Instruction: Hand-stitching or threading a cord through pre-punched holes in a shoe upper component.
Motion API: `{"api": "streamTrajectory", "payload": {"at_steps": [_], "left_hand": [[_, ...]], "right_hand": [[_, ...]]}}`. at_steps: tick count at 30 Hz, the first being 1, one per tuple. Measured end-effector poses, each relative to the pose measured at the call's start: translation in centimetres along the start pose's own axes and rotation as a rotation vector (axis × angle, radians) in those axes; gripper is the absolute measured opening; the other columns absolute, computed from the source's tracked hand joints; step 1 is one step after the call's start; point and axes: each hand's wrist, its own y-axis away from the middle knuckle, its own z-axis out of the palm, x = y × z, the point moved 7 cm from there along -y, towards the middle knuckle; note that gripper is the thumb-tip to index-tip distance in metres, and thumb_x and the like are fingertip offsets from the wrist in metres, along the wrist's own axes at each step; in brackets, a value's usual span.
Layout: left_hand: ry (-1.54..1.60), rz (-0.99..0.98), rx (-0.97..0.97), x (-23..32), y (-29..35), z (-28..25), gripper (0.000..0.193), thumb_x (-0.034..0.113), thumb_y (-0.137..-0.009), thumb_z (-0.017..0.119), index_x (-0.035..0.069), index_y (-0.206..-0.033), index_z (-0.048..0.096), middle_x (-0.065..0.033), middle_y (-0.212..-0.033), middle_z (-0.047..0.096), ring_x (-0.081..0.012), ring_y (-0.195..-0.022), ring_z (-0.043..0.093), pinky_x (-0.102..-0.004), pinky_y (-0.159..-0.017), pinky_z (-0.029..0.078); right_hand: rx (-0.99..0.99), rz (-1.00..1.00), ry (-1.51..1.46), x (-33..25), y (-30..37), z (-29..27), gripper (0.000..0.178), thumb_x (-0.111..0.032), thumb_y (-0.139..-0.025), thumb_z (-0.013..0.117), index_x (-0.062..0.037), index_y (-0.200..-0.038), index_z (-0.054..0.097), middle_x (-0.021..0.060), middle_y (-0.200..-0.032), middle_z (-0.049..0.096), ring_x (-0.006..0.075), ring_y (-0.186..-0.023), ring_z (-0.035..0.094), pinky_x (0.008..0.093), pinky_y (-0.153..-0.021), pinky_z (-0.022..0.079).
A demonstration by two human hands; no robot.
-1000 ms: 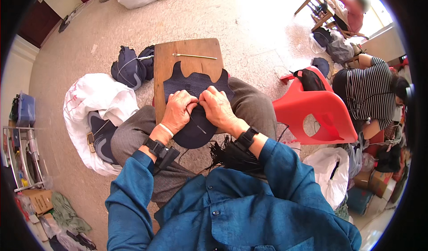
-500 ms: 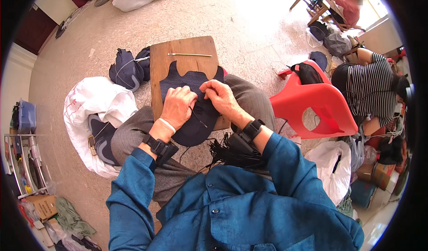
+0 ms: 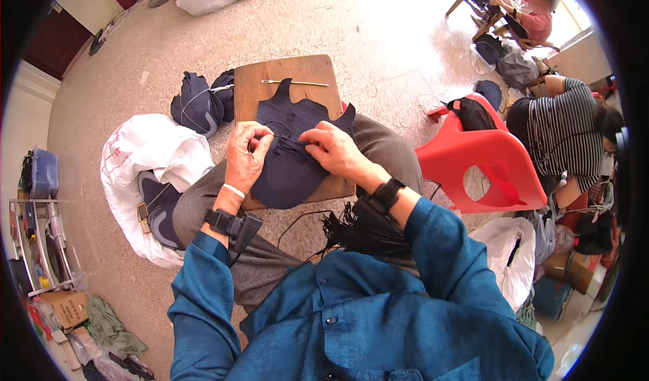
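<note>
A dark navy knit shoe upper (image 3: 284,186) lies flat on a wooden bench top (image 3: 249,87) between my knees. Its toe end points toward me and its two pointed ends point away. My left hand (image 3: 245,159) is at the upper's left side, thumb and forefinger pinched on a black shoelace (image 3: 288,139). On the other side, the bent fingers of my right hand (image 3: 336,152) close on the same lace over the middle of the upper. A slim metal needle-like tool (image 3: 296,83) rests across the far part of the bench.
Bundled dark shoe uppers (image 3: 193,104) and a white sack (image 3: 145,148) sit at left. Black laces (image 3: 365,229) hang by my right thigh. On the right stand a red plastic chair (image 3: 466,154) and a person in a striped top (image 3: 564,124); another person (image 3: 534,22) sits farther back.
My hands have moved apart, the left one drawing back to the left with the lace. The upper has shifted and turned slightly on the bench, its toe end now farther from me.
</note>
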Motion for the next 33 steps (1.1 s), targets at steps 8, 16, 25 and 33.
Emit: {"api": "streamTrajectory", "payload": {"at_steps": [8, 16, 25, 33], "left_hand": [[-0.067, 0.042, -0.052, 1.3, 1.8, 1.6, 0.063, 0.008, -0.075, 0.089, 0.006, -0.130, 0.059, -0.0039, -0.117, 0.059, -0.0132, -0.089, 0.060, -0.0274, -0.081, 0.052], [-0.372, 0.145, -0.219, 2.3, 2.1, 3.2, 0.093, 0.032, -0.067, 0.092, 0.007, -0.144, 0.048, -0.0150, -0.138, 0.055, -0.0358, -0.125, 0.052, -0.0451, -0.106, 0.042], [-0.436, 0.172, -0.299, 1.9, 2.2, 3.4, 0.081, 0.035, -0.068, 0.090, 0.011, -0.138, 0.056, -0.0119, -0.138, 0.052, -0.0352, -0.123, 0.052, -0.0463, -0.102, 0.042], [-0.492, 0.163, -0.346, 2.8, 2.0, 3.7, 0.069, 0.033, -0.070, 0.089, 0.013, -0.129, 0.061, -0.0111, -0.134, 0.050, -0.0330, -0.122, 0.050, -0.0465, -0.098, 0.042]], "right_hand": [[-0.017, -0.076, 0.255, -1.0, -0.7, 1.1, 0.011, -0.010, -0.092, 0.063, -0.0067, -0.102, 0.060, 0.0140, -0.092, 0.061, 0.0368, -0.088, 0.067, 0.0465, -0.074, 0.054], [-0.004, -0.199, 0.252, -1.1, -3.2, 1.2, 0.009, -0.008, -0.099, 0.055, -0.0060, -0.107, 0.053, 0.0144, -0.078, 0.066, 0.0329, -0.069, 0.068, 0.0422, -0.060, 0.053], [-0.055, 0.309, -0.401, 0.7, -6.3, 1.5, 0.011, -0.010, -0.101, 0.058, 0.0003, -0.098, 0.058, 0.0081, -0.071, 0.064, 0.0137, -0.053, 0.059, 0.0311, -0.049, 0.049], [-0.075, 0.431, -0.693, 1.2, -8.3, 3.3, 0.010, -0.013, -0.101, 0.059, -0.0042, -0.096, 0.059, 0.0035, -0.085, 0.067, 0.0085, -0.062, 0.060, 0.0253, -0.057, 0.052]]}}
